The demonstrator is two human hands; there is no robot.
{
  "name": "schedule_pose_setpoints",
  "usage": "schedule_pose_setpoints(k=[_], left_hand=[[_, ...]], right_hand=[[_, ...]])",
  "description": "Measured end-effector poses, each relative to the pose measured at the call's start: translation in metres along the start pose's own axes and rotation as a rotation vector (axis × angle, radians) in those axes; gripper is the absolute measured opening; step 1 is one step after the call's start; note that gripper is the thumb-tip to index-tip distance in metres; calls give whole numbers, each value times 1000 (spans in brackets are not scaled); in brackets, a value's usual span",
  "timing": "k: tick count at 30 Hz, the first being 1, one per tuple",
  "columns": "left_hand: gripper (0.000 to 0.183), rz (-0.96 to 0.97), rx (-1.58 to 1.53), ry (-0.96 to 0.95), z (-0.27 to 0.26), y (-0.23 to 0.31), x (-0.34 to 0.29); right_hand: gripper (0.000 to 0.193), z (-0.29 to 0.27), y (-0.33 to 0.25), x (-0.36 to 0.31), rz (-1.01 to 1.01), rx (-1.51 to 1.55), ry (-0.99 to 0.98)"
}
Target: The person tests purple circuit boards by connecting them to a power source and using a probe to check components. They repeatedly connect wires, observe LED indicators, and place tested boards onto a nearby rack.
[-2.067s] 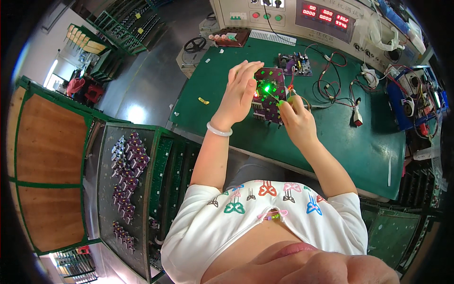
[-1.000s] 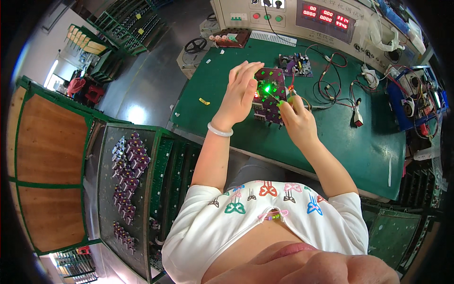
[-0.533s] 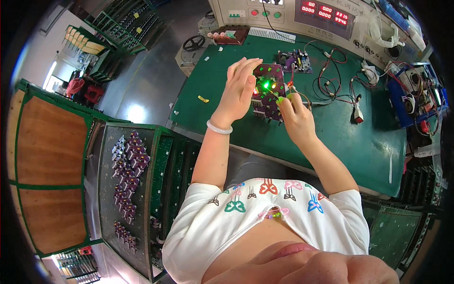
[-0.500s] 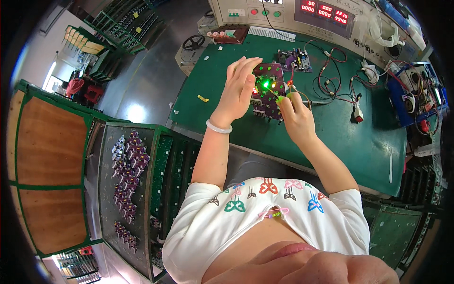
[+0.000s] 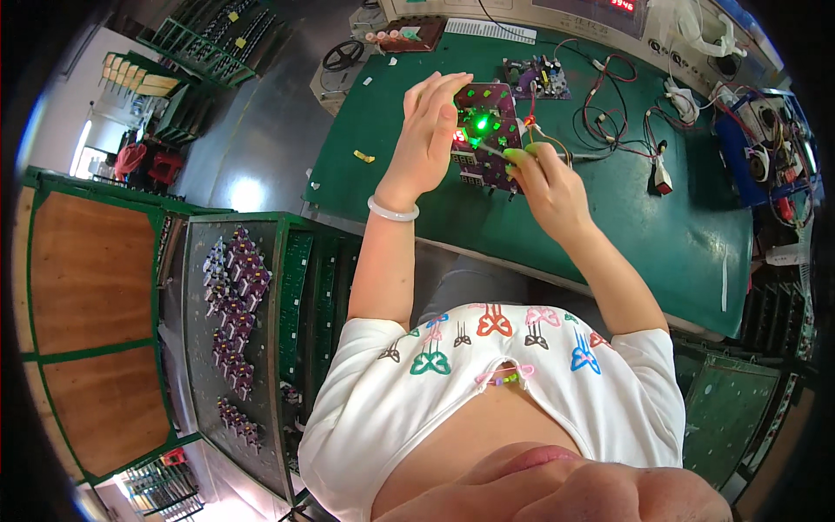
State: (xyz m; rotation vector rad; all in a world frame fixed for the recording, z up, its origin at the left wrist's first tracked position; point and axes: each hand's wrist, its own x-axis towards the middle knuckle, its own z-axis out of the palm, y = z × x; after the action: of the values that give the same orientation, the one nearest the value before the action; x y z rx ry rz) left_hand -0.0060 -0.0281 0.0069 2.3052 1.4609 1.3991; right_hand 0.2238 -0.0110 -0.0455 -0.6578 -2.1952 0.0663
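Note:
A purple circuit board (image 5: 493,130) stands out over the green bench, with bright green lights and a red digit display (image 5: 459,137) lit. Along its left edge my left hand (image 5: 424,135) has its fingers stretched out and close together, the tips at the top left corner. Whether that hand bears any of the board's weight is hidden. My right hand (image 5: 550,184) is closed in a pinch on a slim pointed tool (image 5: 492,151), whose tip is against or just above the board's face near the lights. Thin wires (image 5: 546,137) run from the board's right side.
Behind lies another purple circuit board (image 5: 537,78) among tangled cables (image 5: 609,113). A test console (image 5: 570,26) lines the bench's back edge, and a blue crate of parts (image 5: 765,161) stands right. Several boards (image 5: 235,304) sit on a rack at left. A yellow scrap (image 5: 364,157) lies on the bench.
The whole view has shifted, so the bench sits higher in it. The tool tip has moved slightly nearer me across the board. A yellow light is no longer seen lit; green glows more widely.

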Motion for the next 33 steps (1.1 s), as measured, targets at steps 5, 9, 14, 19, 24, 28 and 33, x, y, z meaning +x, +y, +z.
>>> schedule_pose_setpoints(k=[5, 9, 14, 19, 24, 28, 33], left_hand=[[54, 16, 0, -3, -4, -2, 1], [40, 27, -15, 64, 0, -4, -3], [38, -12, -92, 103, 6, -9, -4], [37, -65, -187, 100, 4, -5, -5], [44, -66, -374, 84, 1, -17, -10], [59, -50, -463, 77, -3, -20, -15], [73, -19, -515, 79, 3, -21, -17]], right_hand=[[8, -39, 52, -31, 87, -138, 129], [9, -97, 138, -69, 652, -160, 126], [33, -147, 210, -127, 828, 8, -52], [36, -134, 188, -122, 716, 72, -262], [29, -128, 185, -120, 710, -206, -370], [30, -133, 133, -76, 739, -395, -308], [32, -93, 71, -23, 204, 156, -16]])
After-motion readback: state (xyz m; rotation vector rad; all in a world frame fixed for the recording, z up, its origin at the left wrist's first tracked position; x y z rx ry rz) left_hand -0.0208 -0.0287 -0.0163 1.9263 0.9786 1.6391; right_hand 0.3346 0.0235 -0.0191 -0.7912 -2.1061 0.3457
